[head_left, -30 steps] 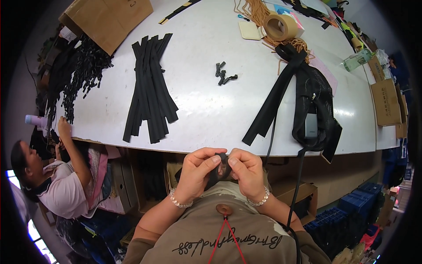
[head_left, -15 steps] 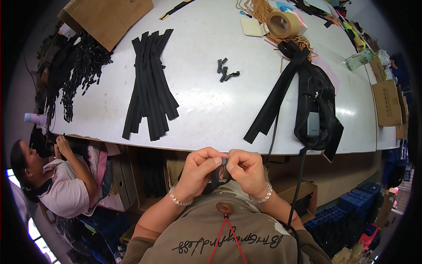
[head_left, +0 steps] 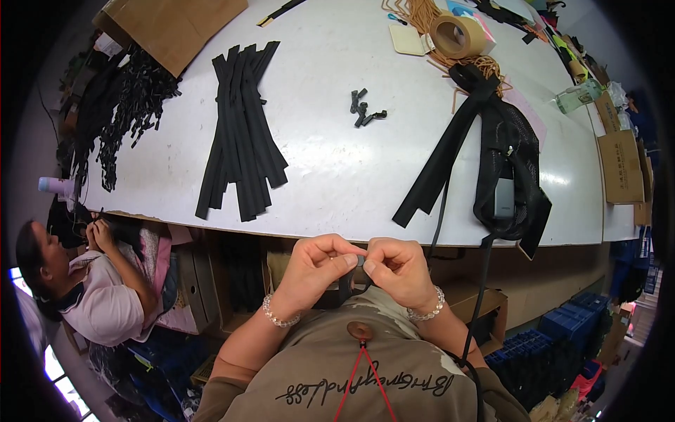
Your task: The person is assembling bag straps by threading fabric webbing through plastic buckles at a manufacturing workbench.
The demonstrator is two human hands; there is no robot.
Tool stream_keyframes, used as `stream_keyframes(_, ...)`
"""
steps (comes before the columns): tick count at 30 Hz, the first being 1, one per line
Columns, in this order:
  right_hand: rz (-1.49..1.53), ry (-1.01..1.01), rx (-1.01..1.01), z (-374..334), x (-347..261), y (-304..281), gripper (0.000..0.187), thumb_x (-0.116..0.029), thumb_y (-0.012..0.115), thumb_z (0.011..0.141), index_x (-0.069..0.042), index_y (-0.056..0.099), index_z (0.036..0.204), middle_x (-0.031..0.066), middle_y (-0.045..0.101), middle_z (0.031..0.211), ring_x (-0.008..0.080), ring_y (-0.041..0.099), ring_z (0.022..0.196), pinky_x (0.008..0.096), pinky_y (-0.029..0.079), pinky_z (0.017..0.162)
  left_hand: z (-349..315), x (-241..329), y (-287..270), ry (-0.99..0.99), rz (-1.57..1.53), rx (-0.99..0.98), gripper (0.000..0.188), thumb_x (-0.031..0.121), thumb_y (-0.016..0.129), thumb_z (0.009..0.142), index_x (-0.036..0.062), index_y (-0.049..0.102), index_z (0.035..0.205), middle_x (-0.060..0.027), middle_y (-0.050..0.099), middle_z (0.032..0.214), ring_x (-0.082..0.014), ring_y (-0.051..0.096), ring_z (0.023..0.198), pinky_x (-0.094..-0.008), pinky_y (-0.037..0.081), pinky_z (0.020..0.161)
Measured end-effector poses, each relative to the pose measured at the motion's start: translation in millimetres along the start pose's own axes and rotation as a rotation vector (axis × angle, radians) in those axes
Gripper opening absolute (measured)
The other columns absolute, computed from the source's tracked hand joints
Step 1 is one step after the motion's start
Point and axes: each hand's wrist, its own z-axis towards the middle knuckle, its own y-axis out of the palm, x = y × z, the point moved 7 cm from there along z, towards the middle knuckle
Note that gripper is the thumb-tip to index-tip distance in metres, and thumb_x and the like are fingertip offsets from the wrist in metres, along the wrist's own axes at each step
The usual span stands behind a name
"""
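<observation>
The held strap [head_left: 345, 285] is black, as are the flat straps [head_left: 240, 133], plastic clips [head_left: 363, 112] and mesh bag [head_left: 517, 126], against a white tabletop [head_left: 337, 176]; tan tape roll [head_left: 474, 39], grey rectangular device [head_left: 504, 199], pale pink sheet [head_left: 533, 125], blue crates [head_left: 576, 316]; olive-brown T-shirt [head_left: 281, 373] with black script [head_left: 332, 389], red neck cord [head_left: 350, 380], brown disc pendant [head_left: 359, 331], 2 clear bead bracelets [head_left: 281, 323]

Wearing an olive-brown tee [head_left: 281, 362], black script [head_left: 327, 390] and pale patches [head_left: 376, 304] showing across it, plus two clear bead bracelets [head_left: 278, 316]; brown disc pendant [head_left: 359, 330] hanging on red cord [head_left: 349, 380].
</observation>
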Motion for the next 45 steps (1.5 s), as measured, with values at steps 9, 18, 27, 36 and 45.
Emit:
stream_keyframes(9,-0.087,-0.063,0.063,-3.6,3.8,-0.7,0.015,-0.004,0.056,0.084,0.000,0.053,0.070,-0.0045,0.045,0.062,0.0018,0.035,0.056,0.0191,0.029,0.048,-2.8,5.8,-2.7,-0.026,0.105,-0.014,0.011,0.002,0.057,0.085,-0.0025,0.062,0.093,-0.0003,0.062,0.079,-0.0016,0.051,0.068,-0.0153,0.042,0.061)
stream_keyframes(18,0.066,0.088,0.175,-13.4,14.0,-1.3,0.012,-0.007,0.054,0.088,0.001,0.055,0.079,-0.0039,0.049,0.068,0.0014,0.040,0.061,0.0171,0.033,0.053,-11.3,13.6,-5.3,0.100,0.335,0.089,0.017,0.002,0.061,0.083,-0.0010,0.065,0.099,-0.0026,0.064,0.087,-0.0031,0.054,0.075,-0.0170,0.044,0.065)
stream_keyframes(27,0.095,0.034,0.143,-16.9,13.8,-3.8,0.005,0.002,0.057,0.083,0.002,0.056,0.079,-0.0023,0.051,0.074,0.0016,0.042,0.064,0.0170,0.034,0.055,-15.6,20.9,0.8,0.287,0.301,0.075,0.024,-0.005,0.066,0.075,-0.0040,0.064,0.099,-0.0067,0.062,0.086,-0.0079,0.057,0.076,-0.0196,0.047,0.067)
stream_keyframes(36,0.163,0.102,0.212,-24.5,40.6,-6.7,0.006,-0.002,0.057,0.085,0.001,0.057,0.080,-0.0030,0.050,0.067,0.0017,0.041,0.057,0.0172,0.032,0.049,-12.0,-5.1,-9.4,0.156,0.288,0.079,0.021,-0.005,0.066,0.076,-0.0023,0.064,0.096,-0.0068,0.062,0.088,-0.0074,0.057,0.078,-0.0190,0.048,0.067)
stream_keyframes(45,0.501,0.440,0.309,-34.5,119.0,-16.8,0.007,-0.009,0.059,0.086,-0.002,0.059,0.085,0.0002,0.053,0.066,0.0072,0.047,0.054,0.0212,0.038,0.050,0.1,-82.9,-42.6,-0.066,0.068,0.285,0.018,0.002,0.066,0.079,-0.0002,0.062,0.095,-0.0024,0.063,0.082,-0.0041,0.057,0.072,-0.0165,0.046,0.064)
